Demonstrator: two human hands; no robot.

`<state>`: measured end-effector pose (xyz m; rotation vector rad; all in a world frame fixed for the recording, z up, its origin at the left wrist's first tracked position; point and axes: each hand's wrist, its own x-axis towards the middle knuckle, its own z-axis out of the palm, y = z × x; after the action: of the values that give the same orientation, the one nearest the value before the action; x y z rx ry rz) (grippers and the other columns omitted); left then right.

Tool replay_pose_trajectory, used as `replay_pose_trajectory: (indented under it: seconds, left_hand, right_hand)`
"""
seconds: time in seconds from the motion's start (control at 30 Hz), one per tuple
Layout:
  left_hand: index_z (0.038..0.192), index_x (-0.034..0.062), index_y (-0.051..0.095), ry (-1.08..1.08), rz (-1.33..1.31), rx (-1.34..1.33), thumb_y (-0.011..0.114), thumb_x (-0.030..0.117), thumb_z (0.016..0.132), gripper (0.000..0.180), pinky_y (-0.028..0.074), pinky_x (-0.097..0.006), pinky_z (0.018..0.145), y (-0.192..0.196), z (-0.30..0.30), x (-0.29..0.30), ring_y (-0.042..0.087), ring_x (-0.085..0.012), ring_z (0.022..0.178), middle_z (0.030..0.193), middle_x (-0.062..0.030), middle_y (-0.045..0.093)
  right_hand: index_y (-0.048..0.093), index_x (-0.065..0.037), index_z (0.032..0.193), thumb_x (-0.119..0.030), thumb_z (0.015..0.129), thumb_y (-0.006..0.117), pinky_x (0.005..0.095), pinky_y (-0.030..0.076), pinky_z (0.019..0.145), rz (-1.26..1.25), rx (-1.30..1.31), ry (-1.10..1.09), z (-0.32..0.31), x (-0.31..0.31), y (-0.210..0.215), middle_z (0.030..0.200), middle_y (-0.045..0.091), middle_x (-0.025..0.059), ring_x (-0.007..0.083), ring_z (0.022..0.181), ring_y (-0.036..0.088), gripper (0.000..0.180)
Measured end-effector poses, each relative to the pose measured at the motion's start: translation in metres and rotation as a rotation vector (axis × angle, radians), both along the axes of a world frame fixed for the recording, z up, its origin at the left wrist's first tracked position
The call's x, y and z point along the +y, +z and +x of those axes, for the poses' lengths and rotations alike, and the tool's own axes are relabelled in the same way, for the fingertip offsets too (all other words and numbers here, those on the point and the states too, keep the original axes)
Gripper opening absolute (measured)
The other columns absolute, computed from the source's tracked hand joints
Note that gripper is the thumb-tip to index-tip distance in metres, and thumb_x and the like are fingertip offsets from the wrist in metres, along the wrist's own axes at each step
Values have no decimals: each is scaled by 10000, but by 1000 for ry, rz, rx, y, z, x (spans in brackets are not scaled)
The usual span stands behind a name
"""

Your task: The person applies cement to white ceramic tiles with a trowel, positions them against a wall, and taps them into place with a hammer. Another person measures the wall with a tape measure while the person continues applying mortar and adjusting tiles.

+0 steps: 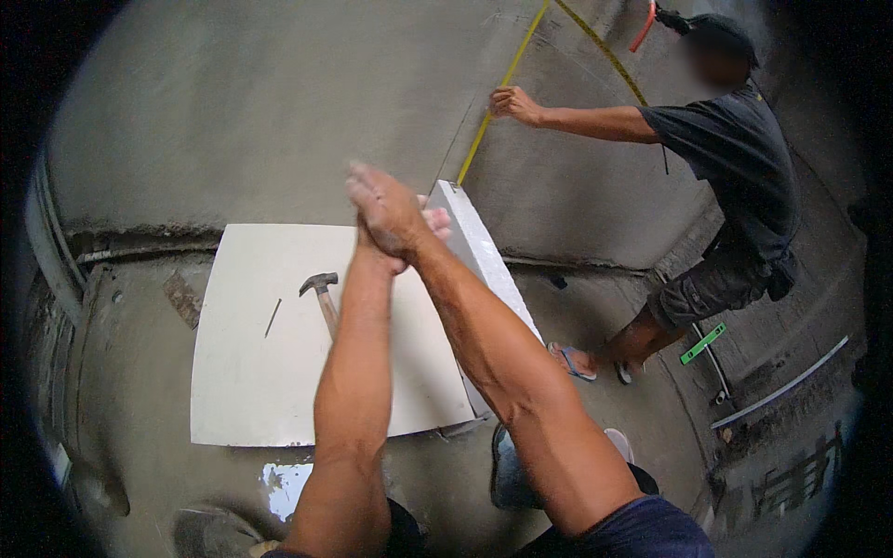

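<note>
My two hands meet palm to palm above a white board (242, 372), and nothing shows between them. My right hand (389, 212) lies in front with its fingers stretched up and left, slightly blurred. Behind it, my left hand (435, 220) is mostly hidden; its fingers stick out on the right. A claw hammer (321, 286) with a wooden handle rests on the board, partly covered by my left forearm. Left of the hammer lies a thin dark rod, perhaps a nail or pencil (273, 317). Along the board's right side runs a long white block (479, 242).
At the right, a co-worker (735, 167) holds a yellow tape measure (511, 70) against the grey wall (279, 112), down to the white block. A green spirit level (702, 343) and a pale strip (781, 381) are beyond the co-worker's feet. A round container (214, 532) stands lower left.
</note>
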<state>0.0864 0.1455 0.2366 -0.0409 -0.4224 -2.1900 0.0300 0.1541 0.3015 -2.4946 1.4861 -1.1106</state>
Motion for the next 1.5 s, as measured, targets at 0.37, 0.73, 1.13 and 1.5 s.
replay_pose_trajectory:
  seconds: [0.37, 0.73, 1.13, 1.5]
  left_hand:
    - [1599, 48, 387, 1327, -72, -249, 476, 406, 1059, 654, 287, -525, 1266, 29, 135, -25, 390, -426, 1509, 1629, -297, 374]
    - [1461, 0, 559, 1025, -273, -407, 601, 385, 1036, 574, 530, -308, 849, 29, 33, 8, 624, -178, 1012, 1154, -137, 634]
    - [1385, 10, 633, 798, -378, -565, 631, 284, 1045, 437, 562, -299, 831, -25, -80, 1, 651, -144, 910, 1038, -82, 687]
    - [1324, -16, 647, 864, -352, -837, 690, 320, 1015, 458, 590, -307, 754, -24, -59, -26, 704, -172, 858, 1013, -140, 741]
  right_hand:
    - [694, -142, 1331, -495, 965, 680, 514, 560, 975, 669, 725, -101, -20, 40, -112, 1225, 754, 176, 389, 1157, 700, 509]
    - [620, -59, 1422, -395, 1019, 687, 468, 588, 976, 611, 443, 120, -49, 189, -12, 1283, 728, 199, 334, 1105, 738, 529]
    - [668, 9, 1318, -220, 1025, 705, 334, 544, 903, 432, 182, -845, -136, 449, 140, 1087, 756, 111, 161, 988, 680, 374]
    - [706, -68, 1299, -350, 1008, 655, 506, 559, 920, 842, 347, -1163, -320, 607, -64, 1208, 727, 246, 461, 1079, 701, 409]
